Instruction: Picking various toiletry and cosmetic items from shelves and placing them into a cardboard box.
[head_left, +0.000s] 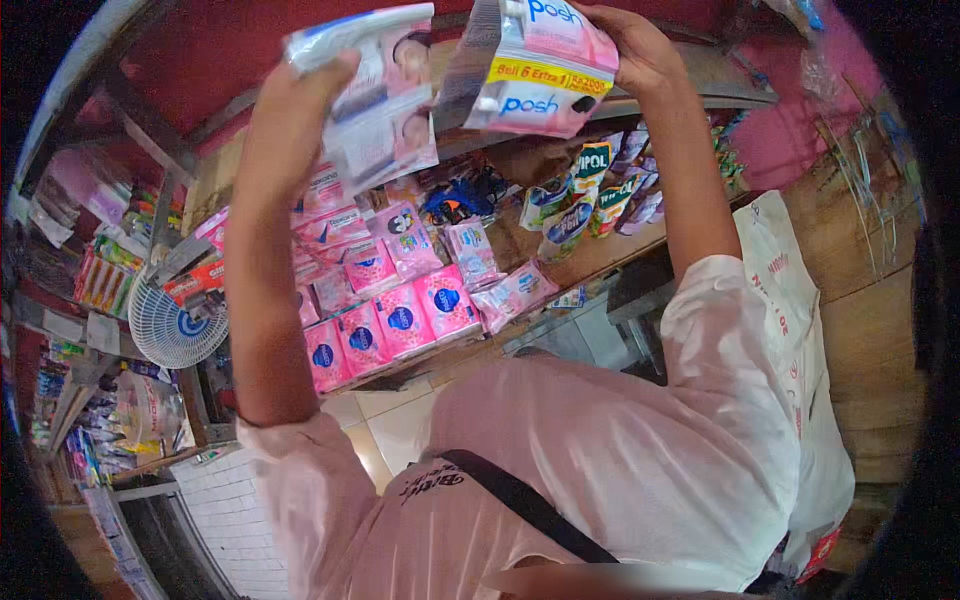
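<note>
Both arms are raised towards the top of the head view. My left hand (330, 82) grips a strip of pink and white sachets (375, 97) printed with a face picture; the hand is blurred. At the upper right my right hand (637, 45) holds the edge of a strip of Posh sachets (547, 75) with a yellow band across it. The two strips hang side by side with a narrow gap between them. Below them, pink Paseo tissue packs (401, 319) stand in a row on a wooden shelf, with pink Rexona packs (341, 225) behind.
Wipol and other refill pouches (592, 165) stand right of the tissue packs. A white fan (180, 315) is at the left, near orange Gillette packaging (196, 281). A large white sack (795, 337) lies at the right. Shelves of small goods (112, 277) fill the far left.
</note>
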